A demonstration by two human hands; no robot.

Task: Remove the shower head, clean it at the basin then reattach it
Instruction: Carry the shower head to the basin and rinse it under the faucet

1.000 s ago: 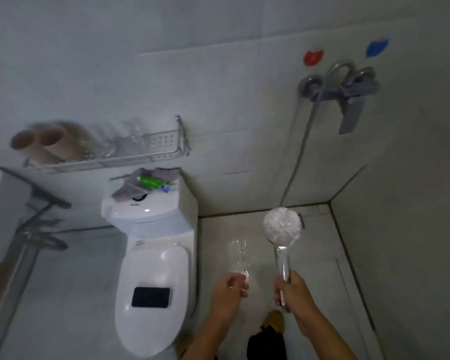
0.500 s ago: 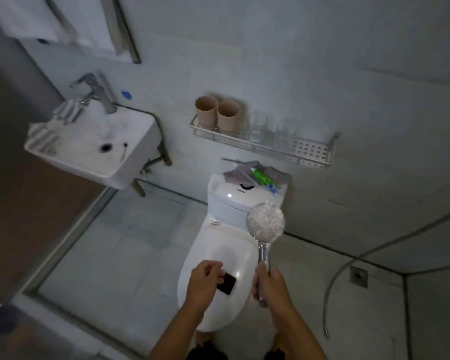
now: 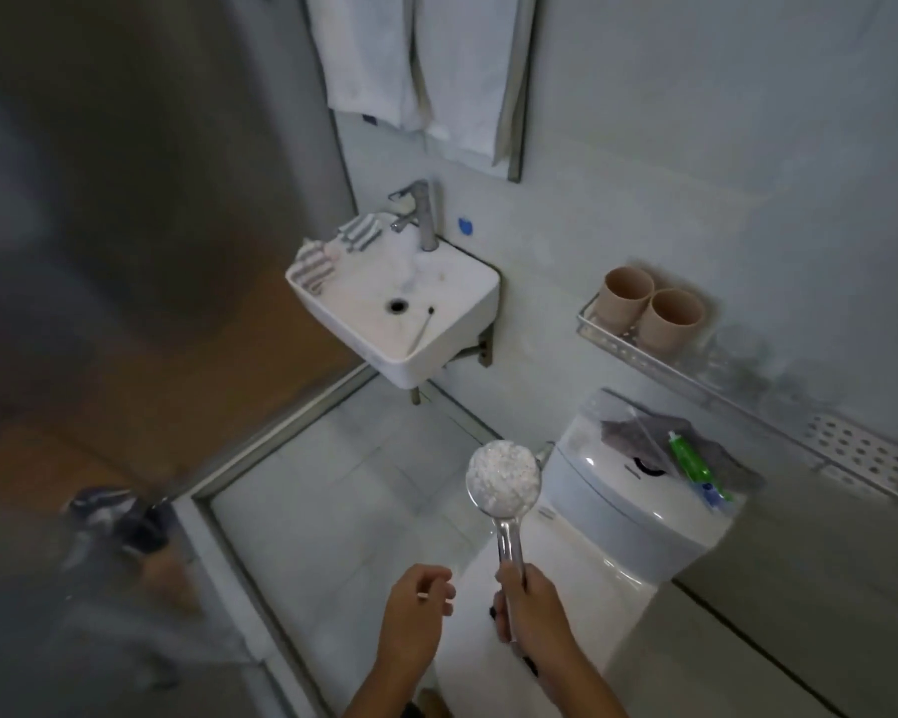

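The shower head (image 3: 503, 479) is a clear-handled wand with a round white face, held upright above the toilet's front. My right hand (image 3: 532, 608) is closed around the lower part of its handle. No hose shows on it. My left hand (image 3: 418, 614) hovers just left of it with curled fingers pinching a tiny pale item that I cannot identify. The white wall basin (image 3: 467, 282) hangs further ahead and to the left, with a chrome tap (image 3: 423, 215) at its back and a thin stick lying in the bowl beside the drain.
A white toilet (image 3: 633, 531) stands right of my hands, a grey cloth and green tube (image 3: 690, 461) on its tank. A wall shelf (image 3: 747, 401) carries two beige cups (image 3: 649, 313). White towels (image 3: 426, 70) hang above the basin. A glass door frame (image 3: 281, 432) borders the left.
The view has swung left from the shower corner and mixer, past the toilet, to the basin. Both hands keep the same pose, the shower head still in my right hand.
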